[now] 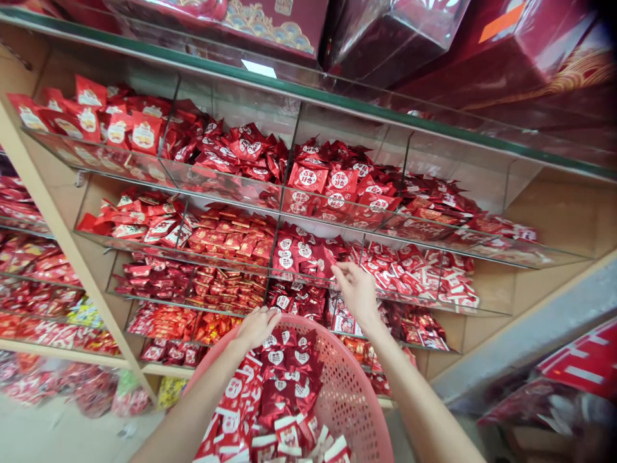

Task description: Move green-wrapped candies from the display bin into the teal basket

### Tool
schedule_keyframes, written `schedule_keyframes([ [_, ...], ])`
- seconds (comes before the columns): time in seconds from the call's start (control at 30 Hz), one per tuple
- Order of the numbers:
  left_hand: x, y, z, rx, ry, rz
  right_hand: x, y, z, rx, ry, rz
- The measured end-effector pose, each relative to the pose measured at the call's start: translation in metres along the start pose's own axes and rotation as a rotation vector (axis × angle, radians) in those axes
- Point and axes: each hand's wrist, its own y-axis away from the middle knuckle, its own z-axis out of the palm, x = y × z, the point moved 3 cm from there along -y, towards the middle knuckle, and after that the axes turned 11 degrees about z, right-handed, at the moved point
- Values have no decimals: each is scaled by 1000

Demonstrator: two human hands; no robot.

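Note:
My left hand (257,326) grips the far rim of a pink perforated basket (348,392), fingers curled over the edge. The basket is full of red candy packets (279,392) with white hearts and labels. My right hand (355,290) reaches up to a clear acrylic shelf bin (308,257) that holds the same red heart packets. Its fingers are spread at the bin's front edge and nothing shows in them.
Tiered clear bins (231,186) of red wrapped sweets fill the wooden shelf unit. A green-edged glass shelf (308,90) above carries large red gift boxes (434,38). More sweets sit in bins at the left (38,270). Red boxes (578,366) lie low at the right.

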Motion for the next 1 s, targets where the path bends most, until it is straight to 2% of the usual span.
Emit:
schedule_keyframes([
  [0.1,-3,0,3,15,-7,8,15,28,15,-278,-434,238],
  [0.17,-3,0,3,20,-9,6,26,47,29,-453,-566,349],
  [0.3,-1,0,2,-14,-11,9,58,82,60,-750,-576,494],
  [0.43,-1,0,2,-11,-10,7,88,113,89,-946,-363,639],
  [0.53,-3,-1,5,-8,-5,-3,98,129,102,-979,-258,712],
  [0.7,-3,-1,7,-16,-7,-12,100,139,111,-986,-169,782],
  [1.0,-2,0,5,-1,21,-10,101,149,122,-891,-92,751],
])
